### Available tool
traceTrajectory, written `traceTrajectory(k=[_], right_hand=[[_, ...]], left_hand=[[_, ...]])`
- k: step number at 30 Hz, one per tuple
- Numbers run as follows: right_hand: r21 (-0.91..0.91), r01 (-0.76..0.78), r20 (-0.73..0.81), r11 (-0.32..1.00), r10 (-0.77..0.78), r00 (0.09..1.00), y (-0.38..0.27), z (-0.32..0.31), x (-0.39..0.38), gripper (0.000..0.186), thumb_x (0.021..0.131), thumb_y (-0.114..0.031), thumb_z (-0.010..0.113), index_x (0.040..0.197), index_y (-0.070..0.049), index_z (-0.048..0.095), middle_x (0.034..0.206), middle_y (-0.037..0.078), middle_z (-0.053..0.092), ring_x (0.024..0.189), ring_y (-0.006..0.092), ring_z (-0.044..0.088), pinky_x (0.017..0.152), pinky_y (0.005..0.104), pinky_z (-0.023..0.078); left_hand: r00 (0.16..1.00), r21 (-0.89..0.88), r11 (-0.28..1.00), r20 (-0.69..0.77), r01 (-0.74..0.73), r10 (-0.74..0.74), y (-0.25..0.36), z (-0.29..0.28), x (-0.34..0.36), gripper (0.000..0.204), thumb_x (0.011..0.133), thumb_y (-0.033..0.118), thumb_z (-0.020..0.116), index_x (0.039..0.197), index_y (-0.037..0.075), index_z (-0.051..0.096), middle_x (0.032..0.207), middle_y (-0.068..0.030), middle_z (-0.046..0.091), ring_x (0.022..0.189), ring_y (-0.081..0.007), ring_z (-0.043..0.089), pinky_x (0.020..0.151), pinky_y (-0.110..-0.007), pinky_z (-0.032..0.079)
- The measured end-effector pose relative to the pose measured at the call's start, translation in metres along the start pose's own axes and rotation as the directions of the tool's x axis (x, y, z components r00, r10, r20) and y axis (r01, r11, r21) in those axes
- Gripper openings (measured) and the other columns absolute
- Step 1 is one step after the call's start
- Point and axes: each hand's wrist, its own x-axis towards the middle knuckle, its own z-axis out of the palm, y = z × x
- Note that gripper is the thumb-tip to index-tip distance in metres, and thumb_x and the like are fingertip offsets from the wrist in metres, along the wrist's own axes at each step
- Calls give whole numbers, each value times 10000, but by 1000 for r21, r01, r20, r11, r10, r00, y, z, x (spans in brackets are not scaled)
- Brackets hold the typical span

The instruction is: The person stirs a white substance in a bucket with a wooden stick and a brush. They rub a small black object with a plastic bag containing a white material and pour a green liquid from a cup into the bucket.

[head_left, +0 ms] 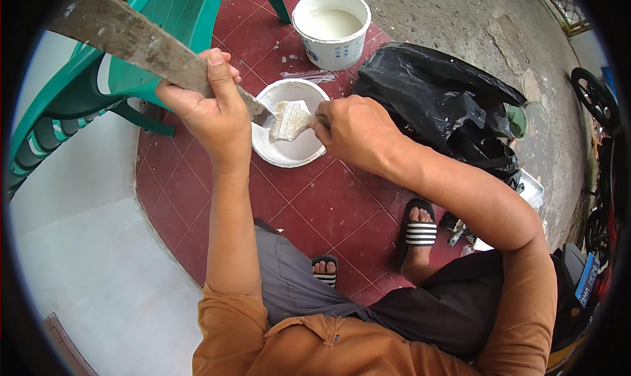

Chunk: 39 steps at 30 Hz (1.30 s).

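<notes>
My left hand (pixel 217 106) is closed around a long, flat, paint-stained strip (pixel 131 37), grey-brown, whose material I cannot tell. The strip slants from the upper left down to a narrow tip over a white tub (pixel 289 158). In my right hand (pixel 358 127), closed on its handle, is a wide paintbrush (pixel 288 121) with whitish, paint-coated bristles. The brush is held above the tub, its bristles close to the strip's tip; whether they touch is unclear. White residue coats the inside of the tub, which stands on the red tiles.
Beyond the tub stands a white bucket (pixel 334 60) of pale paint. A black plastic bag (pixel 434 93) lies to its right, clear plastic (pixel 307 77) beside it. Green plastic chairs (pixel 174 14) are at the upper left, a white wall (pixel 85 192) below them. A motorbike (pixel 595 244) stands far right.
</notes>
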Motion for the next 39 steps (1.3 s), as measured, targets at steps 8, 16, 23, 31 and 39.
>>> traceTrajectory(k=[8, 16, 23, 31, 39], right_hand=[[-86, 11, 46, 996, -8, 999, 25, 33, 2, 242, 906, -206, 636, 850, 12, 724, 767, 248, 680, 761, 418, 688, 726, 478, 560], [-39, 8, -8, 999, -8, 1000, 4, 4, 1, 271, 911, -227, 623, 853, 20, 719, 768, 266, 670, 770, 439, 677, 735, 491, 552], [-43, -10, -25, 999, 9, 1000, 26, 43, 18, 263, 915, -219, 622, 844, 17, 712, 790, 261, 682, 777, 429, 691, 743, 490, 557], [-73, -25, -37, 997, 22, 999, 40, 34, 9, 228, 897, -194, 645, 834, 15, 712, 784, 261, 678, 790, 430, 687, 746, 494, 549], [80, -25, -53, 996, 30, 998, 24, 5, -5, 277, 921, -213, 625, 930, 43, 730, 845, 282, 683, 822, 443, 681, 782, 485, 543]], left_hand=[[999, 42, 999, -19, 31, -30, 3, -2, 2, 410, 1032, 135, 588, 1314, -19, 333, 945, -92, 591, 695, -99, 544, 631, -244, 498], [998, 80, 995, -38, 54, -52, 6, -3, 1, 429, 1035, 145, 584, 1348, -17, 339, 948, -84, 582, 699, -98, 537, 638, -240, 493], [998, 98, 994, -61, 41, -35, 13, -8, 6, 452, 1044, 158, 572, 1349, -27, 295, 880, -83, 540, 737, -126, 542, 716, -288, 515], [995, 183, 983, -94, -2, 20, 15, -8, 9, 409, 1057, 140, 522, 1355, -55, 321, 942, -101, 552, 774, -138, 548, 738, -294, 513], [996, 124, 992, -78, 39, -30, 4, -9, 5, 334, 1104, 266, 397, 1191, -57, 378, 996, -139, 561, 887, -177, 568, 845, -356, 502]])
